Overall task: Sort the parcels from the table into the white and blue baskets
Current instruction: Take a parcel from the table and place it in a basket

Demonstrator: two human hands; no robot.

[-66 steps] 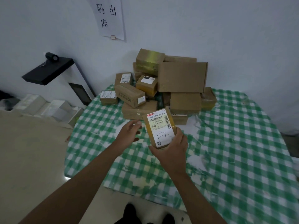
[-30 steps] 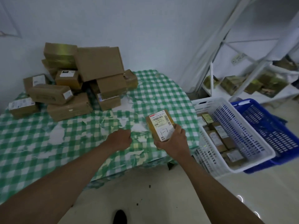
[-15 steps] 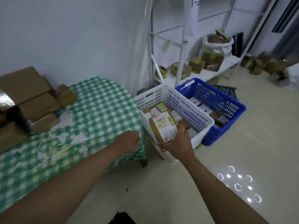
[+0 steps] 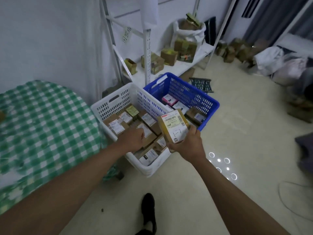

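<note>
— What has changed since half a second ago?

— The view has swung further right; the stack of brown boxes on the table is gone from sight, and only a corner of the green-and-white checked tablecloth shows at the left; the right hand has carried the small yellow-brown cardboard parcel with a white barcode label from over the white basket toward the gap between the two baskets; the left hand, which was by the table edge, now hangs above the white one.

— And the grips?

— The right hand grasps the parcel from below, thumb on its right edge, label face up and tilted; the left hand is a loose fist holding nothing.

— Where is the parcel exactly?

— In the air, over the near right rim of the white slatted plastic basket, just beside the near corner of the blue slatted plastic basket; it touches neither.

— Counts?

— Two baskets, side by side and touching, on the pale floor; the white one holds about eight labelled brown parcels, partly hidden by the left hand; the blue one shows four, one of them pink; one white metal shelf rack stands behind with roughly five boxes on it; one black shoe below.
</note>
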